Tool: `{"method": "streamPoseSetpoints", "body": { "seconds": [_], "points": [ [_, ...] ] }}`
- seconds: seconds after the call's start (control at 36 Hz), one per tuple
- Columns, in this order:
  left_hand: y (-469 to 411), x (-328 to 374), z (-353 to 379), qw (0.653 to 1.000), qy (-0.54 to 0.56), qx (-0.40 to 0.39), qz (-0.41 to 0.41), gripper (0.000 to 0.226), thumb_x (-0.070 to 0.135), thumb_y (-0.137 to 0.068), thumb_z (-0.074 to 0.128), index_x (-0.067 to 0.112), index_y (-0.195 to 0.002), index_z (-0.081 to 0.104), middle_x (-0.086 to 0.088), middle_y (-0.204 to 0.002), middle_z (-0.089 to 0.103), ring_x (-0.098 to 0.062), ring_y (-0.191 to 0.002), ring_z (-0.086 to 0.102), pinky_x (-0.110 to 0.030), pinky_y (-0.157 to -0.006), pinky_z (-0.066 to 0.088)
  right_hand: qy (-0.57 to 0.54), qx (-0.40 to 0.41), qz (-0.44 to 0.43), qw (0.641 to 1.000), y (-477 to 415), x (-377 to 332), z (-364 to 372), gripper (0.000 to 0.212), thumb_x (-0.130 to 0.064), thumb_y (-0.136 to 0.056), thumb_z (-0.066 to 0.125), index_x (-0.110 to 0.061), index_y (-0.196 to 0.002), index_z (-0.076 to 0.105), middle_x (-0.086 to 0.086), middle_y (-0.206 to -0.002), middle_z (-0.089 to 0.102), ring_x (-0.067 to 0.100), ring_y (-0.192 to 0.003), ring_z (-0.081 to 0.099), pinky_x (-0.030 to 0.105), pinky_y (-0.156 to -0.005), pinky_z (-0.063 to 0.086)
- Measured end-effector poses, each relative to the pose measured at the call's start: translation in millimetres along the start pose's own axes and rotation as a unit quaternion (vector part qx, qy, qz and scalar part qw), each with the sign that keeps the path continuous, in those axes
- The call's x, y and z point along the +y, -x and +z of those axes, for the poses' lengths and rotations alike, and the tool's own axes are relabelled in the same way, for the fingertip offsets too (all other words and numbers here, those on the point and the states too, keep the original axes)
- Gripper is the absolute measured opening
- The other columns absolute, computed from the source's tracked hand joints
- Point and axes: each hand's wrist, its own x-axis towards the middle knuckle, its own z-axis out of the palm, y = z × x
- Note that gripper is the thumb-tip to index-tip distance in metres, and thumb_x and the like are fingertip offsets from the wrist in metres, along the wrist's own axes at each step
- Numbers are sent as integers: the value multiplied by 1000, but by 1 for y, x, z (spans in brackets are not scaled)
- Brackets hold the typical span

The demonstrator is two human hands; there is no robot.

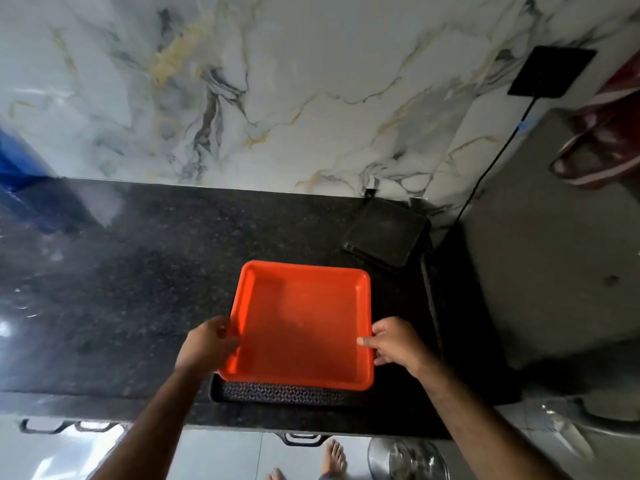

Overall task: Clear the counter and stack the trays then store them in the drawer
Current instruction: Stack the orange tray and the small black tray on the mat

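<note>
An empty orange square tray (304, 320) is held over the dark granite counter (138, 289). My left hand (207, 342) grips its left rim and my right hand (394, 341) grips its right rim. Beneath the orange tray lies a black tray with a patterned floor (287, 393), of which only the near strip shows. I cannot tell whether the orange tray rests on the black one or hangs just above it. A smaller black square tray (386, 232) sits at the back right of the counter.
A marble wall (277, 98) rises behind the counter, with a black socket plate (552, 72) and its cable running down. A grey appliance (554, 254) stands to the right. Drawer handles (301, 439) show below the counter's front edge. My bare feet (334, 459) are on the floor.
</note>
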Motion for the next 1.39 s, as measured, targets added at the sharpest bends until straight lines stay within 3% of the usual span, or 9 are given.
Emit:
{"method": "streamPoseSetpoints", "body": {
  "seconds": [0.39, 0.53, 0.67, 0.81, 0.94, 1.0, 1.08, 1.25, 1.39],
  "points": [
    [13, -11, 16, 997, -74, -32, 9, 10, 20, -76, 67, 24, -80, 59, 7, -65, 60, -6, -57, 55, -28, -53, 41, 21, 50, -1, 999, 17, 24, 28, 20, -18, -81, 78, 0, -87, 70, 17, -85, 75, 21, -73, 76, 38, -62, 65],
    [10, -7, 23, 982, -186, 21, -19, 47, 63, -70, 60, 24, -95, 59, -8, -100, 71, -30, -88, 67, -38, -74, 53, 68, 71, 3, 995, 5, 20, 12, 42, -56, -78, 71, -14, -80, 72, 10, -66, 75, 20, -51, 72, 34, -53, 62],
    [-3, 68, 46, 933, -242, 163, 211, 67, 66, -74, 50, 10, -110, 62, -16, -104, 65, -40, -95, 61, -49, -77, 53, 201, 220, -77, 951, -39, -2, -48, 49, -68, -80, 61, -21, -85, 73, 3, -76, 77, 22, -73, 73, 30, -62, 54],
    [-34, 184, 98, 940, -97, 110, 308, 57, 51, -85, 58, 8, -122, 59, -12, -118, 63, -30, -112, 58, -38, -99, 45, 231, 275, -134, 924, -118, -40, -128, 36, -53, -86, 64, -18, -87, 74, 8, -83, 77, 31, -82, 72, 35, -66, 56],
    [-62, 273, 151, 975, 192, -34, 111, 30, 33, -83, 74, 15, -106, 65, 8, -91, 66, -8, -84, 61, -21, -74, 46, 269, 236, -189, 915, -197, -73, -189, 28, -38, -85, 71, -13, -99, 71, 14, -102, 71, 33, -97, 67, 39, -84, 56],
    [-77, 293, 167, 928, 353, -122, -10, 13, 26, -84, 72, 19, -91, 64, 7, -76, 61, -8, -67, 56, -23, -62, 44, 282, 214, -187, 916, -221, -81, -203, 38, -34, -85, 71, -9, -114, 69, 17, -116, 67, 35, -108, 64, 39, -94, 52],
    [-95, 309, 182, 828, 507, -193, -142, 10, 21, -85, 67, 15, -92, 64, -4, -83, 63, -18, -78, 60, -31, -76, 48, 308, 191, -178, 915, -247, -91, -211, 51, -34, -86, 70, -8, -129, 61, 18, -133, 62, 34, -123, 58, 38, -105, 46],
    [-114, 312, 203, 800, 544, -140, -210, 8, 12, -87, 63, 15, -92, 58, -10, -102, 61, -27, -95, 61, -43, -98, 50, 367, 130, -114, 914, -287, -89, -207, 72, -57, -88, 58, -7, -139, 49, 21, -142, 53, 36, -134, 48, 46, -108, 43],
    [-124, 305, 217, 804, 535, -136, -220, 18, 16, -87, 63, 12, -104, 61, -13, -116, 62, -29, -103, 63, -46, -95, 53, 363, 116, -115, 917, -311, -74, -206, 77, -58, -93, 48, -10, -151, 32, 20, -153, 42, 35, -142, 38, 50, -115, 35]
  ]
}}
